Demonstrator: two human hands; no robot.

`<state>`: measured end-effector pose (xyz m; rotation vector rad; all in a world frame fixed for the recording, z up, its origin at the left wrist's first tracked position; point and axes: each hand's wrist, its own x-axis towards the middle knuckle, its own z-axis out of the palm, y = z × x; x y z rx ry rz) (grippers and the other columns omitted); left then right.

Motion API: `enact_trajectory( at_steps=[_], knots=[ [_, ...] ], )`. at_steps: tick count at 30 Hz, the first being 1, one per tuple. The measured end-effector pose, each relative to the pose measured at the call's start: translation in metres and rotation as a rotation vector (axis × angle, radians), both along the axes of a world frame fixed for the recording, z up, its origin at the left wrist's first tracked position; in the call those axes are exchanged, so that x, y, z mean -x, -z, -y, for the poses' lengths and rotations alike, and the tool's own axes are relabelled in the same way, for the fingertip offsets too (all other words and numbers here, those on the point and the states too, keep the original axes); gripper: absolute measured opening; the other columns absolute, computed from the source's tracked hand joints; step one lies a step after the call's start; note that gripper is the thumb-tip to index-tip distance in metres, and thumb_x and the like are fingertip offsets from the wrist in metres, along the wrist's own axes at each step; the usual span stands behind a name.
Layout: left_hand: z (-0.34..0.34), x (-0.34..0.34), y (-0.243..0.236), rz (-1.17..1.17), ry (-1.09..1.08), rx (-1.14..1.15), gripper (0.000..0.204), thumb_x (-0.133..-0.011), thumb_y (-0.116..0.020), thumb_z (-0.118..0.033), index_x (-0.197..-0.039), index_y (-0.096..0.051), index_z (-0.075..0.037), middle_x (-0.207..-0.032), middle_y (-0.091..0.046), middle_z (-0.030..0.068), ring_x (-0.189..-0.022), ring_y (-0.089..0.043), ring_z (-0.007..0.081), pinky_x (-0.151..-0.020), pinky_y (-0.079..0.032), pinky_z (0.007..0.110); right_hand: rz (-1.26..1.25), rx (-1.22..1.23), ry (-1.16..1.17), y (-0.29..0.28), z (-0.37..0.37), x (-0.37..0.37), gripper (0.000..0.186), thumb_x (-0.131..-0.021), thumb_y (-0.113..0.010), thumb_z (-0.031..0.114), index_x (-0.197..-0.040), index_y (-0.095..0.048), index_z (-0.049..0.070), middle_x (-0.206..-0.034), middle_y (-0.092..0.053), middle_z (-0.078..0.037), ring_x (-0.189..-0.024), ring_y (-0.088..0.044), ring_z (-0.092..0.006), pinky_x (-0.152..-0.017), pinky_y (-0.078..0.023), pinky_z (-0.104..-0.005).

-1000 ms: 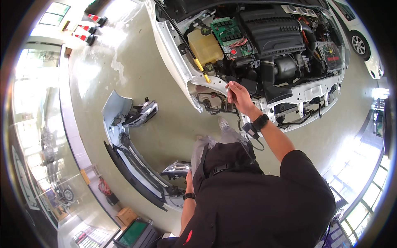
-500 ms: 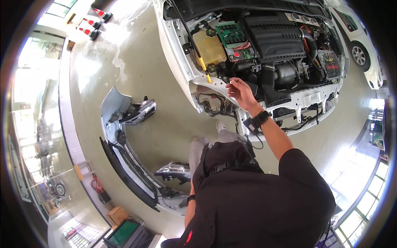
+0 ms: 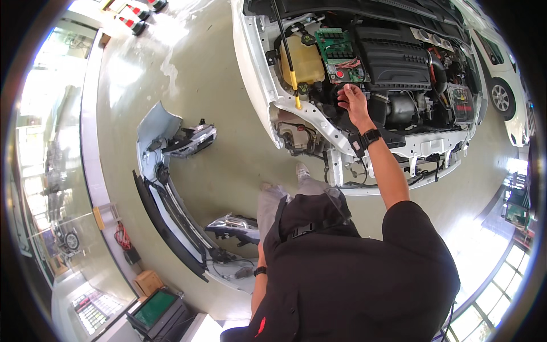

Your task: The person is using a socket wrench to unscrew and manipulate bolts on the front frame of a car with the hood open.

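Observation:
My right hand (image 3: 354, 104) reaches over the front of a white car's open engine bay, its fingers loosely bent and apart. Nothing can be made out between them. Nearest to it are a green circuit board (image 3: 342, 56) with a red button and, to the left, a yellowish fluid tank (image 3: 302, 60). A black watch and a small cabled box (image 3: 358, 145) are strapped to my right wrist. My left hand (image 3: 261, 255) hangs beside my leg, next to a headlight (image 3: 235, 229). Its fingers are hidden, so whether it touches the headlight cannot be told.
A detached bumper (image 3: 176, 214) lies on the floor to my left, with another headlight (image 3: 192, 140) by its far end. A yellow-ended prop rod (image 3: 294, 85) stands at the car's fender edge. Traffic cones (image 3: 132, 25) stand far left; another white car (image 3: 504, 91) is at right.
My right hand has moved right and farther over the engine bay, closer to the circuit board. The view has shifted slightly. My left arm stays low at my side.

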<state>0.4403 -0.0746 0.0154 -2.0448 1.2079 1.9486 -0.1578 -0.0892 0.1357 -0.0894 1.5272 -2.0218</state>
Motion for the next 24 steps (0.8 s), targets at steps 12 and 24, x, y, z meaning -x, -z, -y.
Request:
enact_trajectory(
  at_steps=[12, 24],
  knots=[
    [0.002, 0.004, 0.002, 0.011, -0.009, -0.008, 0.046, -0.09, -0.032, -0.043, -0.079, -0.054, -0.004, -0.07, -0.055, 0.0061, -0.063, -0.052, 0.0156, -0.058, -0.041, 0.029, -0.065, -0.029, 0.097, 0.013, 0.014, 0.024, 0.017, -0.082, -0.06, 0.017, -0.089, -0.049, 0.008, -0.078, -0.059, -0.004, -0.065, -0.059, -0.0109, -0.057, -0.051, -0.0242],
    [0.004, 0.013, 0.003, 0.018, 0.005, -0.007, 0.045, -0.089, -0.032, -0.043, -0.078, -0.053, -0.004, -0.068, -0.054, 0.0056, -0.061, -0.051, 0.0155, -0.056, -0.041, 0.029, -0.187, -0.076, 0.157, 0.032, 0.02, 0.034, 0.019, -0.08, -0.061, 0.011, -0.094, -0.054, 0.0, -0.083, -0.06, -0.006, -0.073, -0.06, -0.0129, -0.062, -0.051, -0.023]
  ],
)
